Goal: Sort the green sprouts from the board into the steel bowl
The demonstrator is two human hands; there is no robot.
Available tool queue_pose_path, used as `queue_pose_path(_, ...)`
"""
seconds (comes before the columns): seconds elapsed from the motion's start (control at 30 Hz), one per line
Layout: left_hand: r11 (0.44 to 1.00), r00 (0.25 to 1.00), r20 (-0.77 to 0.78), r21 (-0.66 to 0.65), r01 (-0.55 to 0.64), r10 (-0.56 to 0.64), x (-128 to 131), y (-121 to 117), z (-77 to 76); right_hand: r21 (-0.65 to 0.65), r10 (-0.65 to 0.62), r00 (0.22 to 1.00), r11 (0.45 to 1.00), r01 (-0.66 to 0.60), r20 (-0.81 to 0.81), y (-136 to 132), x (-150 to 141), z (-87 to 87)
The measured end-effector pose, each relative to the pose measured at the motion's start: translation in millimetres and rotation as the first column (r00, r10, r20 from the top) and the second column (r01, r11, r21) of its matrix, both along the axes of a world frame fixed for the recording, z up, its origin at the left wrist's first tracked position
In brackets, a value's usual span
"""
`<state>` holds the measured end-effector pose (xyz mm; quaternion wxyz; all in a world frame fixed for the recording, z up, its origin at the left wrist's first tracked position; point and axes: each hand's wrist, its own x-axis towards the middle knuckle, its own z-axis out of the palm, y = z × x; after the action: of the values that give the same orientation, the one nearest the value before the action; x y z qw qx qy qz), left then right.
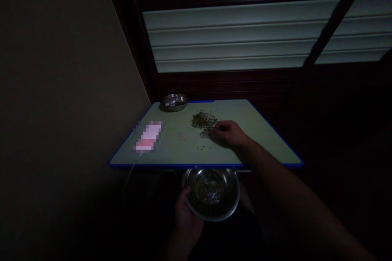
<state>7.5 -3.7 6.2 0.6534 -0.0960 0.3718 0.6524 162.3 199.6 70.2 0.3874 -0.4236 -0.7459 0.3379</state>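
My left hand (188, 216) grips the left rim of a metal bowl (232, 200), with the thumb over the edge. The bowl sits just below the table's near edge, tilted toward me, with small greenish grains inside. Over the table, the fingers of my right hand (229, 132) are closed on a small shiny spoon (206, 133), seen dimly. Its tip rests at the near side of a pile of small green beans (203, 119) mixed with whitish grains. Several stray beans (203, 147) lie nearer to me, and a faint patch of pale grains (183, 137) is to the left.
The pale green table (263, 142) has a blue rim. A second metal bowl (174, 102) stands at its far left corner. A blurred-out phone (148, 136) with a white cable (130, 171) lies at the left. Behind stands a dark slatted door (239, 36); a wall (70, 69) borders the left side.
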Motion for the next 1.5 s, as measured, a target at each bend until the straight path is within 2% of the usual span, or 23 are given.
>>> queue_pose_path(0.17,1.000,1.000,-0.003,-0.021,0.004,-0.004,0.3,0.8,2.6,0.013,0.008,1.000,1.000,-0.008,-0.010,0.4,-0.8,-1.6)
queue_pose_path(0.4,1.000,1.000,-0.004,-0.014,0.015,-0.015,-1.0,1.1,-2.0,0.007,0.029,1.000,1.000,-0.029,0.000,1.9,-0.4,-3.4)
queue_pose_path(0.67,0.999,0.999,-0.013,-0.019,0.030,-0.031,-1.0,0.3,1.7,-0.016,0.034,0.999,0.999,-0.034,-0.008,-1.1,0.3,0.3)
queue_pose_path(0.97,1.000,0.999,-0.015,0.007,0.028,-0.028,-1.7,0.6,-3.7,-0.012,0.019,1.000,1.000,-0.019,-0.003,-3.4,-1.0,2.2)
queue_pose_path(1.5,0.999,0.999,-0.009,0.010,0.034,-0.034,-1.9,0.8,-3.2,-0.031,0.093,0.996,0.995,-0.093,-0.020,-4.2,-3.1,0.6)
